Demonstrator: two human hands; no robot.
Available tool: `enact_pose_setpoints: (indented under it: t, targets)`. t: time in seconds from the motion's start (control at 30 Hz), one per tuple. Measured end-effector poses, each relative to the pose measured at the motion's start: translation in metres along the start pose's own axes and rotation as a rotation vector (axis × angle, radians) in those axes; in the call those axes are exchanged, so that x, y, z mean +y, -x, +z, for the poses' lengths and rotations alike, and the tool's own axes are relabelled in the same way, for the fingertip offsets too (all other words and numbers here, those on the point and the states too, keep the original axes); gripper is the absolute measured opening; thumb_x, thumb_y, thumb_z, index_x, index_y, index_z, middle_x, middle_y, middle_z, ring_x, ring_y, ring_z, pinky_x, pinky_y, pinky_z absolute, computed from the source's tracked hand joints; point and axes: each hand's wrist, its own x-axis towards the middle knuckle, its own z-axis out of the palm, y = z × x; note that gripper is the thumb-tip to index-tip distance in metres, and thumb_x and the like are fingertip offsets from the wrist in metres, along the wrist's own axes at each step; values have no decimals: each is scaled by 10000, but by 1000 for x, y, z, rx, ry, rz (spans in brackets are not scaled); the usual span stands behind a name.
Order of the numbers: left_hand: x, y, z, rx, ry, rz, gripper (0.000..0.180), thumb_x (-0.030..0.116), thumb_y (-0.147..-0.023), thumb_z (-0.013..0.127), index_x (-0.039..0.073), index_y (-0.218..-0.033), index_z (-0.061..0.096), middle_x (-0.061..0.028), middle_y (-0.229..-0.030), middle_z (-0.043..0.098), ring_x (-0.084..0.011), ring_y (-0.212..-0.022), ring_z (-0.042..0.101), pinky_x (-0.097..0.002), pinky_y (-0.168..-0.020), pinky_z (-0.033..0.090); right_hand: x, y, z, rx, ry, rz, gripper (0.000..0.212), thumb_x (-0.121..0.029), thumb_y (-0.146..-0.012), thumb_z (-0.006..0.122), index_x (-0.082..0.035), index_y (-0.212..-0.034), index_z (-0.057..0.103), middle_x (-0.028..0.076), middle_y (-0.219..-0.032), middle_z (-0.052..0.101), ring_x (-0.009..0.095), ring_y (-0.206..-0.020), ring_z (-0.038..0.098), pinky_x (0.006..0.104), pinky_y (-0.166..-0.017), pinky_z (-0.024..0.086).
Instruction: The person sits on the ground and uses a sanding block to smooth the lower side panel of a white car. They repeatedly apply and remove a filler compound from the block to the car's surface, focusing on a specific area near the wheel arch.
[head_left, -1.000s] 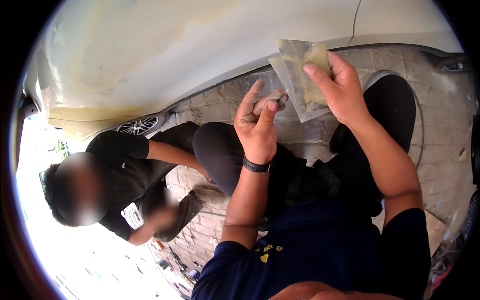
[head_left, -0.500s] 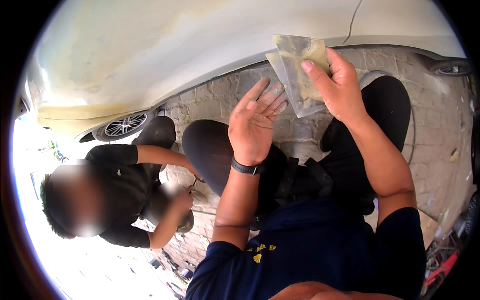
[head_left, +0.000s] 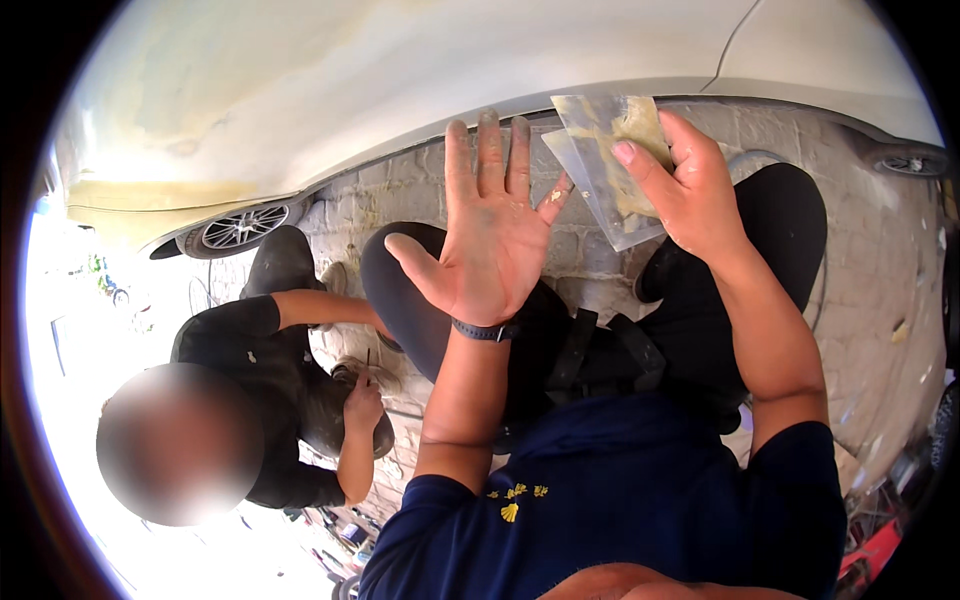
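Observation:
My right hand point(head_left: 695, 195) grips two thin, translucent plastic filler spreaders point(head_left: 598, 140), its thumb pressed on the front one. They overlap at a slant, and yellowish paste is smeared over the front spreader. Just left of them my left hand point(head_left: 492, 240) is raised with its palm toward me, fingers spread and nothing in it. Grey dust covers its fingertips, and a dab of yellowish paste sits on the little finger near the spreaders. Beyond both hands runs the side of a car point(head_left: 400, 70), whitish with yellowish patches.
At left a co-worker in black point(head_left: 290, 390) crouches near the car's wheel point(head_left: 240, 230), a thin object in one hand. My bent knees point(head_left: 780, 225) rise on either side, over brick paving point(head_left: 860, 290). A red object point(head_left: 875, 550) lies at lower right.
My left hand has turned palm toward me, spread its fingers and moved slightly away from the spreaders. My right hand has lowered slightly with the spreaders. The co-worker has shifted lower.

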Motion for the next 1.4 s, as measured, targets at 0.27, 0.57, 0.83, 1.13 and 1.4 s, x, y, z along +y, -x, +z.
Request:
enact_pose_setpoints:
  t: [0.27,0.57,0.83,1.13,1.4]
  targets:
    - [0,0,-1,-33,-116,124,1140,933,-878,380,219,-1712,70,-53,-1769,102,-301,-1623,118,-611,-1208,323,2,5,7,-5,16,-34,273,-179,-1011,710,34,-1177,668,79,-916,730,89,-803,601,294,-720,518]
    - [0,-2,-5,-51,-153,158,1175,938,-861,416,222,-1713,40,-43,-1777,82,-303,-1626,107,-533,-1174,383,1,7,9,-117,130,93,243,-170,-1025,701,34,-1145,646,27,-955,693,74,-853,549,274,-765,492]
    - [-1,-2,-4,-63,-256,202,1166,924,-872,431,215,-1713,44,-66,-1774,103,-309,-1630,97,-514,-1152,406,3,11,15,-131,40,81,237,-199,-1007,717,27,-1029,649,49,-748,647,74,-668,518,302,-604,460]
    - [8,-5,3,15,55,69,1122,892,-894,435,192,-1703,97,-77,-1750,154,-321,-1619,136,-717,-1217,267,5,1,0,-6,-79,1,256,-189,-1031,692,27,-1166,666,28,-964,725,59,-824,595,269,-724,510]
    - [8,-4,-3,11,189,60,1118,843,-912,504,85,-1673,196,-211,-1720,191,-394,-1616,118,-743,-1207,253,5,4,1,-22,-142,6,263,-181,-1026,695,28,-1184,669,38,-979,731,66,-848,615,275,-745,524]
